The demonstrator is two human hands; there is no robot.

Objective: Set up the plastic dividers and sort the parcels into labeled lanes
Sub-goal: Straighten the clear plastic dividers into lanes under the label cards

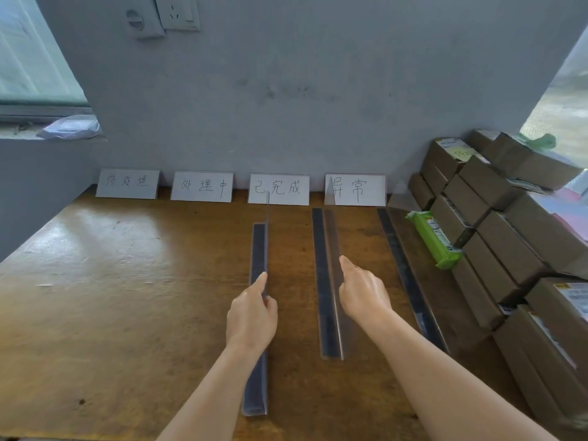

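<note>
Three clear plastic dividers with dark bases lie lengthwise on the wooden table. My left hand pinches the upright wall of the left divider, index finger along it. My right hand touches the right side of the middle divider with fingers extended. The third divider lies further right, untouched. Several handwritten label cards stand against the wall, the leftmost card and the rightmost card among them. Brown cardboard parcels are stacked at the right.
A green packet lies beside the parcel stack. A window sill with a plastic bag is at the far left. Wall sockets sit high on the grey wall.
</note>
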